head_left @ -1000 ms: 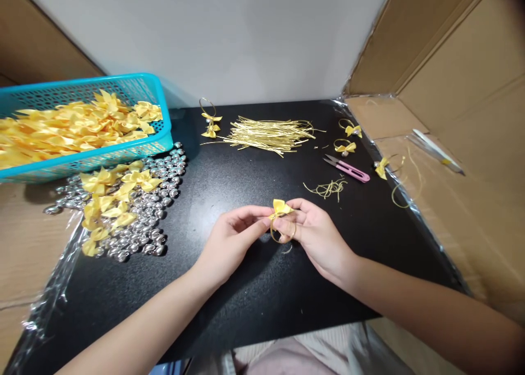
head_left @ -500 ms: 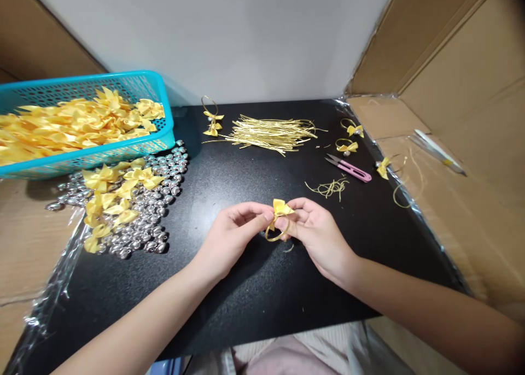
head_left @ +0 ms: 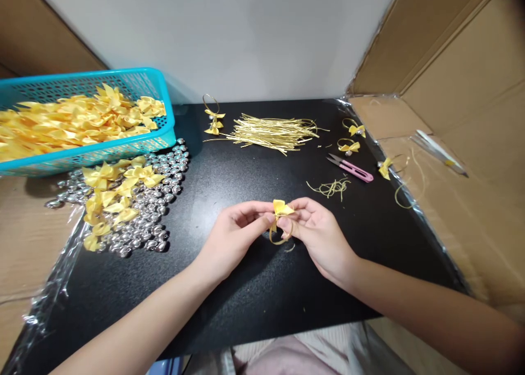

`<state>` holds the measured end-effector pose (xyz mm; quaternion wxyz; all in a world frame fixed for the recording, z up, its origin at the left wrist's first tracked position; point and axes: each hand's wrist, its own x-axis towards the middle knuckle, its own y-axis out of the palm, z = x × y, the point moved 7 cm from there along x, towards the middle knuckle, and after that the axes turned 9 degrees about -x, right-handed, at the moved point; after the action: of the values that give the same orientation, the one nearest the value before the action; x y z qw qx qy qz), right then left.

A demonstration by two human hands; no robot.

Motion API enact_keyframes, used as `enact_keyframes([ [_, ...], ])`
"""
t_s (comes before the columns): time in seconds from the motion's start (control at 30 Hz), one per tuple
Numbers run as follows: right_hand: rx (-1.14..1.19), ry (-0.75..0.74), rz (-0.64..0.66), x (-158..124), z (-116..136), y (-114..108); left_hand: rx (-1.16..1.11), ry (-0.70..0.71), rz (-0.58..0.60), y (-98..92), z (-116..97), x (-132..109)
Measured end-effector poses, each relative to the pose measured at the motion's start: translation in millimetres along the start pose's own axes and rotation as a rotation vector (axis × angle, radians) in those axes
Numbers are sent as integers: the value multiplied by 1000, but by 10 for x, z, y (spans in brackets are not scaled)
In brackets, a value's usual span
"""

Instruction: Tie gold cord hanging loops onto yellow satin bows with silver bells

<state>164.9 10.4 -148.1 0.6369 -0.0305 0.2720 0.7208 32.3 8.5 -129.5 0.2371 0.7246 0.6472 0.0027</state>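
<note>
Basket (head_left: pixel 169 128), turquoise perforated plastic, heaped with satiny yellow bows (head_left: pixel 82 118). Silver beads (head_left: pixel 141 222), glossy, rounded, piled in front. Left hand (head_left: pixel 235 233): thumb and fingertips pinched on ribbon bow (head_left: pixel 282 208) with thin gold loop (head_left: pixel 279 242), above black tabletop (head_left: pixel 254 298). Metallic strands (head_left: pixel 276 133) bundled behind. Right hand (head_left: pixel 318 227): fingertips closed on same bow. Pink snips (head_left: pixel 356 171) beyond.

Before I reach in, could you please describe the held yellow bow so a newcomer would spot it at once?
Over the black tabletop, the left hand and right hand are close together. Pinched between them is the yellow ribbon bow with a gold loop. It is the only bow held.
</note>
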Motion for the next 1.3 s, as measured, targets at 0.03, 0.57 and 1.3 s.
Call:
enact_keyframes([
  [0.03, -4, -5, 0, 1, 2, -1, -5, 3, -3, -1, 2, 2],
  [0.57, -27, -45, 6, -14, 33, -11, -147, 0, -135, -129, 79, 30],
  [1.3, -60, -51, 0, -20, 56, -15, -103, 88, -120, -75, 9, -17],
])
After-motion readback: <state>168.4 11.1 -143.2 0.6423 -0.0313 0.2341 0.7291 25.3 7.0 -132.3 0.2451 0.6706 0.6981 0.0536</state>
